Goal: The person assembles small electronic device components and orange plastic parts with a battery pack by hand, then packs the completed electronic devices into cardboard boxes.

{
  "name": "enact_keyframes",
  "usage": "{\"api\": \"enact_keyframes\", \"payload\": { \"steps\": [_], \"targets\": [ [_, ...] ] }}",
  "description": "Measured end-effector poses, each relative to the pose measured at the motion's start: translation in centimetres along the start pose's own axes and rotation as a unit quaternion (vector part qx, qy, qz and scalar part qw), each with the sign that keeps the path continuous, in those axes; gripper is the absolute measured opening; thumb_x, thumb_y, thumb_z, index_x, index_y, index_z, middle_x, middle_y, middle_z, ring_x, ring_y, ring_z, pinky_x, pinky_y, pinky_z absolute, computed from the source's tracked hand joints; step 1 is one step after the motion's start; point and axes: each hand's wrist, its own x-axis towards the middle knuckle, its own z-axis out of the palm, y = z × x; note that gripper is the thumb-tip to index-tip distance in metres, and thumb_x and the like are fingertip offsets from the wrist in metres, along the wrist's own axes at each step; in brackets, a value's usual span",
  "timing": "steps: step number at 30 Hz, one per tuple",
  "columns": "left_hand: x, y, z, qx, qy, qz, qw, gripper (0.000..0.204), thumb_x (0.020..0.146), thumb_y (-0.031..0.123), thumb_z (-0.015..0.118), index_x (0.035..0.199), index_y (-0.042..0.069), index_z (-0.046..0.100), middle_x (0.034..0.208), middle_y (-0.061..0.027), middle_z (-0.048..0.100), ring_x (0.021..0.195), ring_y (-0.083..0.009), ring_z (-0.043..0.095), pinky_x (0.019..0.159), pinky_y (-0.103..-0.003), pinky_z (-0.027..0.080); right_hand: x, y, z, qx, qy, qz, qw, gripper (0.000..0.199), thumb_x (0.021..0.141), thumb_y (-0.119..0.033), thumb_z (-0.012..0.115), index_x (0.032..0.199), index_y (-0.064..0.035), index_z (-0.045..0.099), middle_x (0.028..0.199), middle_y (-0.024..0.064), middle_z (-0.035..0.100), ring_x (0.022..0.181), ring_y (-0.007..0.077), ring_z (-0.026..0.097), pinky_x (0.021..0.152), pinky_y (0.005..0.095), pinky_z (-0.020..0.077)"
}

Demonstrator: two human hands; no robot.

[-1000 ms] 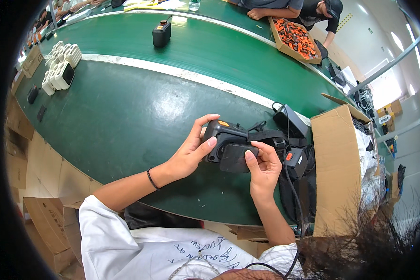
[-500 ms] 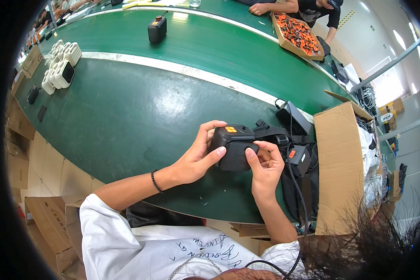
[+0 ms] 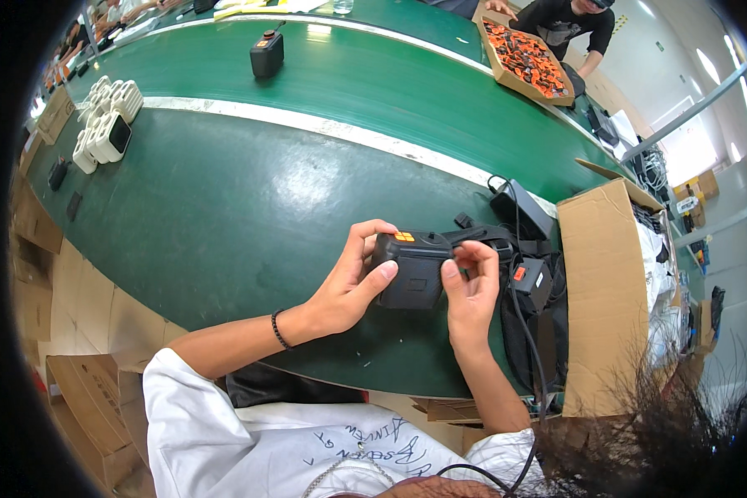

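Observation:
Above the near edge of the green table I hold a black box-shaped device [image 3: 415, 278] with orange buttons on its top. My left hand [image 3: 349, 282] grips its left side, the thumb on the front panel and the fingers over the top. My right hand [image 3: 471, 286] is at the device's right edge, with curled fingers behind and the thumb at the front corner. Just right of that hand lie black straps [image 3: 494, 236] and a smaller black unit with a red-orange patch [image 3: 531, 284]. A black power adapter [image 3: 523, 209] with a cable sits behind them.
An open cardboard box [image 3: 602, 299] of bagged items borders the right side. White devices [image 3: 108, 124] are stacked at far left. On the green conveyor belt [image 3: 373, 83] stands a similar black device [image 3: 266, 55]. Across it, a person stands by a tray of orange-and-black parts [image 3: 527, 62].
The held device has tilted, showing more of its front panel. My right fingers and thumb have shifted slightly at its right edge. On the belt, the black device has moved slightly left.

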Motion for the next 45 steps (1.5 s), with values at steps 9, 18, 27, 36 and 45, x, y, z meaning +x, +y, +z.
{"api": "enact_keyframes", "payload": {
  "steps": [9, 18, 27, 36, 45],
  "targets": [
    [-0.4, 0.6, -0.4, 0.025, -0.023, 0.015, 0.999, 0.044, 0.106, 0.023, 0.042, 0.145, 0.011, 0.024, 0.130, -0.0130, 0.047, 0.117, -0.0175, 0.047, 0.104, -0.036, 0.040, 0.3, 0.3, -0.1, 0.212, -0.159, 0.159, 0.951, 0.062, 0.092, -0.034, 0.074, 0.137, 0.0007, 0.048, 0.127, 0.0081, 0.057, 0.117, 0.0154, 0.053, 0.106, 0.0314, 0.0387],
    [-0.4, 0.2, -1.0, 0.099, -0.059, 0.043, 0.992, 0.052, 0.106, 0.027, 0.040, 0.150, 0.010, 0.017, 0.135, -0.0156, 0.041, 0.124, -0.0231, 0.044, 0.109, -0.040, 0.035, -0.5, 0.2, 0.0, 0.128, -0.141, 0.089, 0.978, 0.054, 0.093, -0.032, 0.073, 0.131, -0.0004, 0.050, 0.122, 0.0083, 0.057, 0.116, 0.0150, 0.052, 0.102, 0.0307, 0.0404],
    [0.3, 1.6, -1.1, 0.037, -0.094, -0.032, 0.994, 0.099, 0.091, 0.009, 0.070, 0.160, 0.008, 0.000, 0.159, -0.0184, 0.022, 0.146, -0.0277, 0.028, 0.118, -0.041, 0.026, 0.0, 0.8, -0.1, 0.094, -0.154, 0.129, 0.975, 0.066, 0.098, -0.020, 0.066, 0.149, 0.0042, 0.032, 0.133, 0.0110, 0.052, 0.119, 0.0170, 0.052, 0.100, 0.0293, 0.0454],
    [0.4, 1.5, -1.5, 0.102, -0.059, -0.011, 0.993, 0.090, 0.095, 0.011, 0.064, 0.159, 0.003, 0.001, 0.158, -0.0198, 0.024, 0.142, -0.0270, 0.034, 0.117, -0.040, 0.027, -0.5, 0.3, 0.6, 0.097, -0.196, 0.124, 0.968, 0.091, 0.087, -0.007, 0.077, 0.154, 0.0024, 0.016, 0.143, 0.0162, 0.040, 0.127, 0.0254, 0.049, 0.104, 0.0363, 0.0493],
    [0.8, 2.3, -2.6, 0.160, -0.060, -0.009, 0.985, 0.092, 0.092, 0.012, 0.069, 0.160, 0.007, 0.008, 0.159, -0.0168, 0.020, 0.140, -0.0322, 0.039, 0.107, -0.042, 0.043, 0.2, 0.5, 0.2, 0.134, -0.194, 0.130, 0.963, 0.091, 0.086, -0.004, 0.077, 0.154, 0.0049, 0.017, 0.146, 0.0173, 0.038, 0.124, 0.0250, 0.053, 0.100, 0.0353, 0.0519]
  ]
}}
